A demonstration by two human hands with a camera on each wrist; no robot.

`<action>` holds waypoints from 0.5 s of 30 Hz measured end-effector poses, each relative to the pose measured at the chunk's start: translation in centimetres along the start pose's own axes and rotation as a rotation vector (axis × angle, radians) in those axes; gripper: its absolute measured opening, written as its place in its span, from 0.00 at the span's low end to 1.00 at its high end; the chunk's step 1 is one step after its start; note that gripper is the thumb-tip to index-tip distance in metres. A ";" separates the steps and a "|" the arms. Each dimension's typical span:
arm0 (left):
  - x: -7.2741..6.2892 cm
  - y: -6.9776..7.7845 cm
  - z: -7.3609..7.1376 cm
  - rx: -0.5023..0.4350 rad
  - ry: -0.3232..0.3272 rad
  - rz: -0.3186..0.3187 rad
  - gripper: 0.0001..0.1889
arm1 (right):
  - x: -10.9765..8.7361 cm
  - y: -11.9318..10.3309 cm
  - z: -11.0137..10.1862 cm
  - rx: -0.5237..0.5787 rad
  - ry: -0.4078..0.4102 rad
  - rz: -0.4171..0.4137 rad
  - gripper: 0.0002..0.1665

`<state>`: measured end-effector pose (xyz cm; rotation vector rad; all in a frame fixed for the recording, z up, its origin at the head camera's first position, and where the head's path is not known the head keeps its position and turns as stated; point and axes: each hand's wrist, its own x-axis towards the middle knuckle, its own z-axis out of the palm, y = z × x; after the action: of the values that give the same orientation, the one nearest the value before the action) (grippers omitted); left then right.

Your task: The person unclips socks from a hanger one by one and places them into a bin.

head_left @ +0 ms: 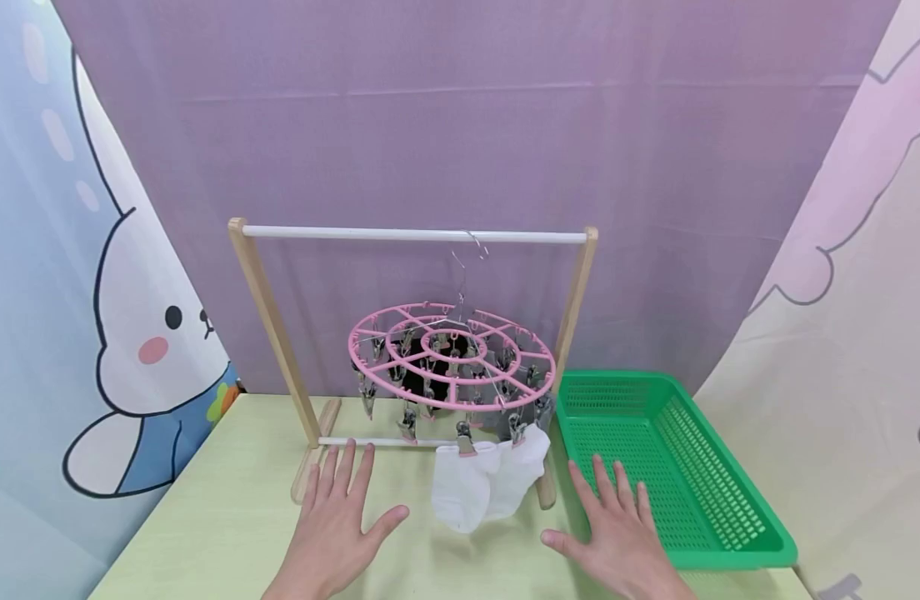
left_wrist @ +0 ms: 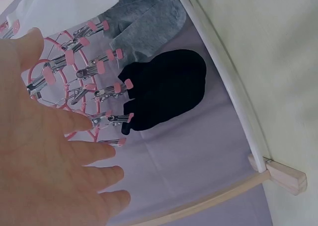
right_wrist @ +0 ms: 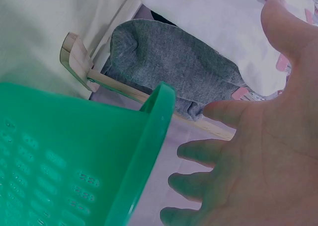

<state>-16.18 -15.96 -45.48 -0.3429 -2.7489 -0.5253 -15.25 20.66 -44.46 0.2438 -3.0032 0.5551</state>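
My left hand is held out with fingers spread, left of the white socks, holding nothing. On the other side my right hand, also spread and holding nothing, overlaps the near left side of the green basket in the head view. Both white socks hang by metal clips from the front of a round pink drying hanger. Behind them hang black socks and grey socks, also clipped to the hanger and partly hidden in the head view.
The hanger hooks over the white top bar of a wooden rack on a pale yellow-green table. Several unused clips dangle from the rings. A purple cloth stands behind, with patterned cloths at both sides.
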 end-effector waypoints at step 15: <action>0.5 1.6 -0.8 -0.001 0.246 0.145 0.28 | 0.0 -1.0 -0.4 0.004 0.062 -0.059 0.58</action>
<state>-15.93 -14.73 -44.14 -0.4425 -2.4651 -0.4947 -15.01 19.87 -43.75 0.3091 -2.9252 0.5530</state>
